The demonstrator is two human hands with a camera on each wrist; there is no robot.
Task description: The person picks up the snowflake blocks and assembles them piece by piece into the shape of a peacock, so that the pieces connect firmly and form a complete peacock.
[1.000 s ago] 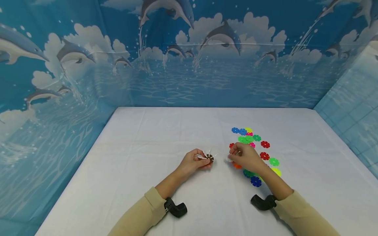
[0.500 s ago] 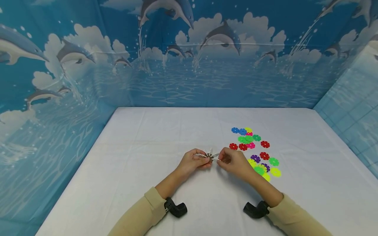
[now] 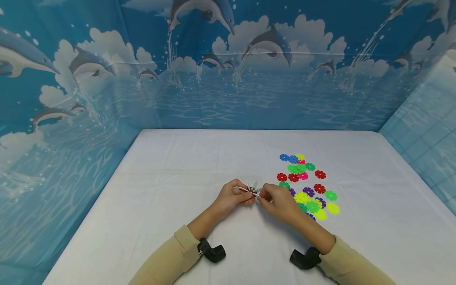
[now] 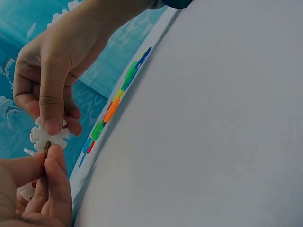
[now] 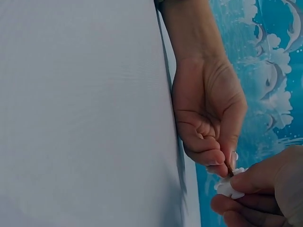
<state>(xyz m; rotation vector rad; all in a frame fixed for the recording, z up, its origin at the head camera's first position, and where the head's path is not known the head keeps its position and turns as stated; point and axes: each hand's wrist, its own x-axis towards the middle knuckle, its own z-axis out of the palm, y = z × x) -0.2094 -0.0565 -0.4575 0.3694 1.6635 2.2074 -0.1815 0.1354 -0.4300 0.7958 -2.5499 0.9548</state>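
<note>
My left hand (image 3: 230, 198) pinches a brown notched snowflake disc (image 3: 252, 190), which has several white snowflake discs fitted around its edge. My right hand (image 3: 280, 202) is close against it from the right, pinching one white snowflake disc (image 4: 59, 138) between thumb and fingers. In the left wrist view this white disc stands right at the brown disc's edge, above the left fingertips. The right wrist view shows both hands meeting at the white disc (image 5: 227, 188), with a sliver of brown disc beside the left thumb.
Loose snowflake discs lie right of the hands on the white-covered table (image 3: 171, 166): blue (image 3: 293, 159), red (image 3: 319, 188), green (image 3: 331, 195), yellow (image 3: 333, 208) and purple (image 3: 308, 192), some overlapping. A dolphin-print curtain (image 3: 221, 99) hangs behind.
My right hand has moved left from the loose discs, bringing a white disc to the brown one. The left hand has stayed nearly still, holding the brown disc.
</note>
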